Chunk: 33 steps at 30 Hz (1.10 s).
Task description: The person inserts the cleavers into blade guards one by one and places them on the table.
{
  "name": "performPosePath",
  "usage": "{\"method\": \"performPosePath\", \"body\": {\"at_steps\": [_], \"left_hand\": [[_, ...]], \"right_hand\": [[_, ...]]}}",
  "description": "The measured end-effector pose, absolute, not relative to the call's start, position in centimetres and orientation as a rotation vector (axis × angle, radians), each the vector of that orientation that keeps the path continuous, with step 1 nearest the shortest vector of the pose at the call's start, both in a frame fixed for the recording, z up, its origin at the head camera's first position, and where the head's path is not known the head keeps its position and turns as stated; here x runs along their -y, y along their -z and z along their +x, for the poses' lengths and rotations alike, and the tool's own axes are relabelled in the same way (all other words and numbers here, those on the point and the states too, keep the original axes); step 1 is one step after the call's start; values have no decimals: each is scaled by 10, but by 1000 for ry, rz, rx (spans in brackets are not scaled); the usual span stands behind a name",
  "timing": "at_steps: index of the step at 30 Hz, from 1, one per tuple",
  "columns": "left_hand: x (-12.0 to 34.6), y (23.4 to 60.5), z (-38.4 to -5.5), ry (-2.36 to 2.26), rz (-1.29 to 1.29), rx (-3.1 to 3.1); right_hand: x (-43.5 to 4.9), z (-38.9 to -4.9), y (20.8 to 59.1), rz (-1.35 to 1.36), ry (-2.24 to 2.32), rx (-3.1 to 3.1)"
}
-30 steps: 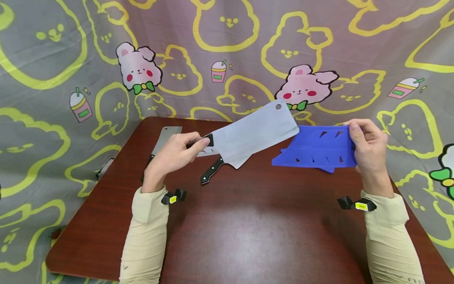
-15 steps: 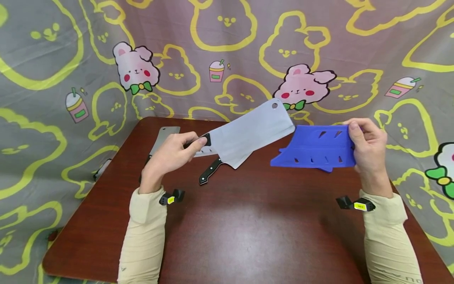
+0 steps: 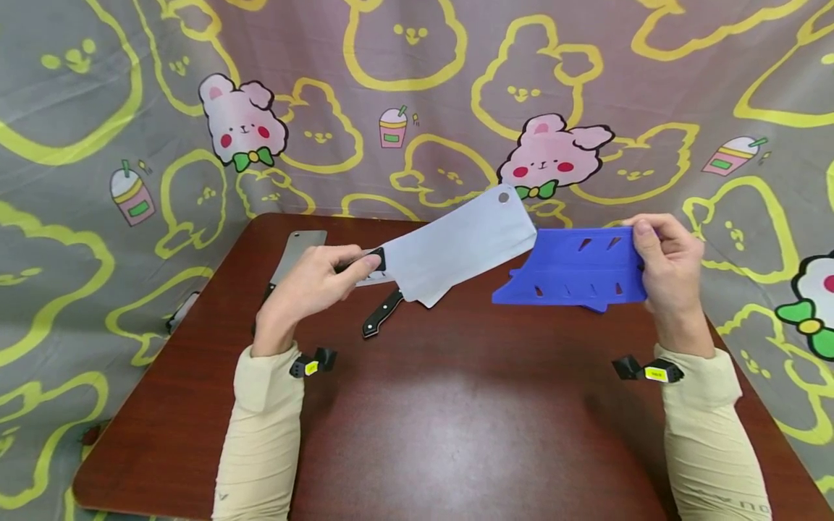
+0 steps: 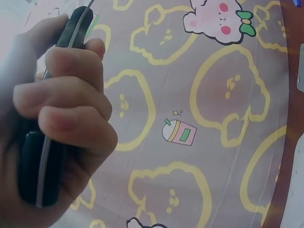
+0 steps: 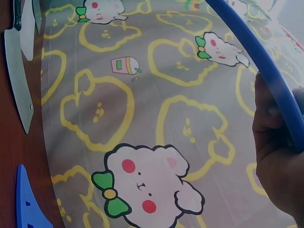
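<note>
My left hand (image 3: 309, 286) grips a large cleaver by its black handle (image 4: 40, 175). Its broad steel blade (image 3: 462, 242) points up and to the right above the table, with a hole near the tip. With thumb and fingers, my right hand (image 3: 674, 264) pinches the right end of a blue slotted plastic knife sheath (image 3: 580, 264). In the head view the blade's tip meets the sheath's upper left corner; whether they touch I cannot tell. The right wrist view shows the sheath edge-on as a blue strip (image 5: 266, 66).
Below the raised blade lies a black-handled knife (image 3: 382, 313), its blade partly hidden. A smaller cleaver (image 3: 300, 253) lies at the back left, and a white slotted piece (image 3: 373, 279) near it. Another blue slotted piece (image 5: 29, 204) lies on the brown table (image 3: 456, 434). A patterned curtain (image 3: 430, 94) surrounds it.
The whole head view has shifted slightly, so everything appears a little further left. Both hands keep their holds, and the cleaver and blue sheath stay almost the same relative to each other.
</note>
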<state>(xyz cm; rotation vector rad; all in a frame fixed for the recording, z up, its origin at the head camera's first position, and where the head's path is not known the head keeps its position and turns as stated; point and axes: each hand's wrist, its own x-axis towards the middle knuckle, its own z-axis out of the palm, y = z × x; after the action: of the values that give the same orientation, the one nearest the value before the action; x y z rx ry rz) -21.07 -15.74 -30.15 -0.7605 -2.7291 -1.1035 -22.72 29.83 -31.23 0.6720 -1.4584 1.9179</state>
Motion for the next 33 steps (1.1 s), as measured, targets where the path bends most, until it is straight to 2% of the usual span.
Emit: {"method": "performPosePath", "body": {"at_steps": [10,33], "left_hand": [[151,297,-205,1264,-767,2812],[147,290,-190,1104,-911,2984]], "right_hand": [[-308,-227,310,617,-1899,1456],[-317,-228,311,652,-1986,1458]]}}
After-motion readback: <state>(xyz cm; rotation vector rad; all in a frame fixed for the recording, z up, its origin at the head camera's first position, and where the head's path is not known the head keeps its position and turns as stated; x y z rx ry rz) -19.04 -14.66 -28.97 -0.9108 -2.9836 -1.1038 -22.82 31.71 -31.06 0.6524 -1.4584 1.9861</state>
